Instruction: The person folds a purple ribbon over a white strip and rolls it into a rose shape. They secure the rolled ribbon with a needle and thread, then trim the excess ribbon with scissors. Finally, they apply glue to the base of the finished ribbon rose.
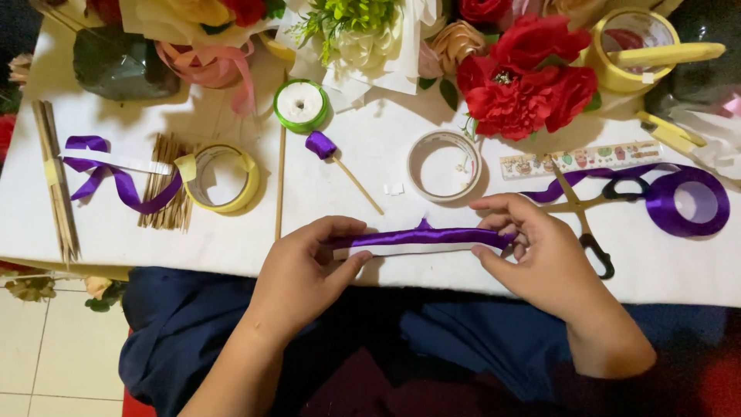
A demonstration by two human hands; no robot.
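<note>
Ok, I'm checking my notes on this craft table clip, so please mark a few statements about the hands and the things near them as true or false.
1. Both hands hold one purple ribbon strip stretched between them. True: the left hand pinches one end and the right hand the other.
2. The scissors are in the right hand. False: they lie on the white table, beside that hand.
3. A purple ribbon spool lies to the right of the scissors. True.
4. The red flowers lie at the near table edge. False: they are at the far side, beyond the clear tape roll.
5. The green spool holds purple ribbon. False: its face looks white.
</note>
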